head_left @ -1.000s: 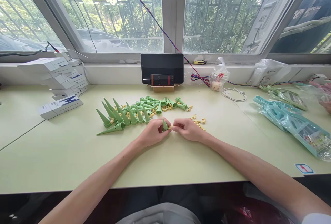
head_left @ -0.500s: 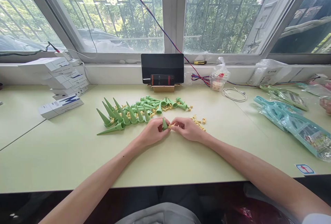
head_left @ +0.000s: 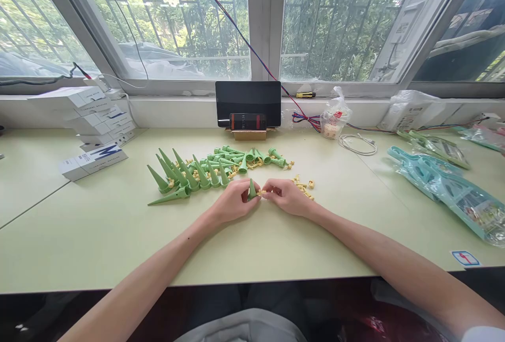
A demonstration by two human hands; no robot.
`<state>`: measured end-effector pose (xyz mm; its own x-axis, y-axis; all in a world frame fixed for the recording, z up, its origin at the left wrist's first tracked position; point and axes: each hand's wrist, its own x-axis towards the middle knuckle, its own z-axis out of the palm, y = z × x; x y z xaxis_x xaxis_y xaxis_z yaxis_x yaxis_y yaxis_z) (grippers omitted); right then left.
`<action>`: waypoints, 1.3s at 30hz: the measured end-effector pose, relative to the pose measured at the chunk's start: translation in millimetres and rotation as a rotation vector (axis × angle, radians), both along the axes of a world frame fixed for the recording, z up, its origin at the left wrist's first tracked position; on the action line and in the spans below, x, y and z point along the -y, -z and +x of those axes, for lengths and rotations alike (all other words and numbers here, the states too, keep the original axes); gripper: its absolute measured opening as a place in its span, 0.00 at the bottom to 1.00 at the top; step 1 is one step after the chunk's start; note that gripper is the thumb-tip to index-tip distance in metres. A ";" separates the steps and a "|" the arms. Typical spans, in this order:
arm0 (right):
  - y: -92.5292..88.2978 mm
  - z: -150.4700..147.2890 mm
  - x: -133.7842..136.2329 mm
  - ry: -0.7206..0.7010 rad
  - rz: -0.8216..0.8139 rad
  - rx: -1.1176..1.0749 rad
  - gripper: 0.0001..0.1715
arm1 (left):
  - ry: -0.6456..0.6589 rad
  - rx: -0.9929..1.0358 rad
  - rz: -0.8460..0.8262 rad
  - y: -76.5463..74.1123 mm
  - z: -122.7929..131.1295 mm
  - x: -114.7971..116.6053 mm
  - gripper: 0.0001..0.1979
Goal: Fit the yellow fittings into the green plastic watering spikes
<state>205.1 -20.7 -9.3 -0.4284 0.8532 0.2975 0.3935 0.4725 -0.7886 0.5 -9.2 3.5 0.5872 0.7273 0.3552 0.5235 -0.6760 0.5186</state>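
Note:
My left hand [head_left: 235,201] is closed around a green plastic cone spike [head_left: 252,190], which points up between thumb and fingers. My right hand [head_left: 287,198] pinches a small yellow plastic piece [head_left: 262,192] against the cone's right side. Whether the piece sits in a hole of the cone is too small to tell. Left of my hands stands a row of upright green cones [head_left: 190,176], with one cone [head_left: 170,196] lying on its side in front. Behind it lies a pile of green cones [head_left: 224,159] mixed with yellow pieces. More loose yellow pieces [head_left: 305,187] lie just beyond my right hand.
A tablet [head_left: 248,101] and a phone [head_left: 248,121] lean on a cardboard stand at the back. White boxes [head_left: 97,160] are at the left. A coiled white cable [head_left: 357,144], a plastic bag [head_left: 334,116] and turquoise packaged items [head_left: 445,187] are at the right.
Both hands stay almost in place. The green cone stands slightly more upright in my left hand, and my right fingers have shifted slightly right, showing more of the yellow piece.

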 end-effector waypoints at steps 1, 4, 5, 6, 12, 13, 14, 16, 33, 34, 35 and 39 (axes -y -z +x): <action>-0.5 0.0 0.3 0.000 -0.003 -0.002 0.06 | 0.004 0.001 -0.002 -0.5 0.1 0.3 0.05; -2.1 0.0 1.2 -0.001 -0.014 -0.008 0.06 | 0.012 0.010 -0.006 -1.7 0.3 1.2 0.05; -2.6 0.1 1.5 -0.002 -0.016 -0.009 0.06 | 0.012 0.012 -0.005 -1.8 0.3 1.4 0.06; -3.1 0.1 1.8 -0.003 -0.018 -0.011 0.06 | 0.011 0.013 -0.003 -1.9 0.4 1.5 0.06; -2.6 0.9 1.2 -0.014 -0.034 -0.017 0.06 | 0.017 0.011 0.004 -1.3 -0.3 1.3 0.06; -2.2 1.1 0.9 -0.015 -0.034 -0.015 0.06 | 0.017 0.010 0.004 -1.2 -0.4 1.2 0.05; -1.8 1.3 0.7 -0.017 -0.034 -0.013 0.06 | 0.016 0.009 0.004 -1.2 -0.5 1.2 0.05; -1.0 1.5 0.4 -0.019 -0.033 -0.011 0.07 | 0.018 0.008 0.001 -1.2 -0.7 1.2 0.05; -4.0 0.4 1.5 -0.039 0.020 0.025 0.09 | 0.029 0.001 -0.025 2.2 -1.3 0.5 0.05; -3.8 0.6 1.3 -0.037 0.031 0.030 0.09 | 0.030 0.002 -0.022 2.6 -1.4 0.4 0.05; -3.4 0.7 1.0 -0.037 0.039 0.033 0.09 | 0.031 0.002 -0.019 2.8 -1.4 0.3 0.05; -1.1 0.9 -0.1 -0.042 0.059 0.040 0.10 | 0.035 0.001 -0.013 2.8 -1.2 0.4 0.05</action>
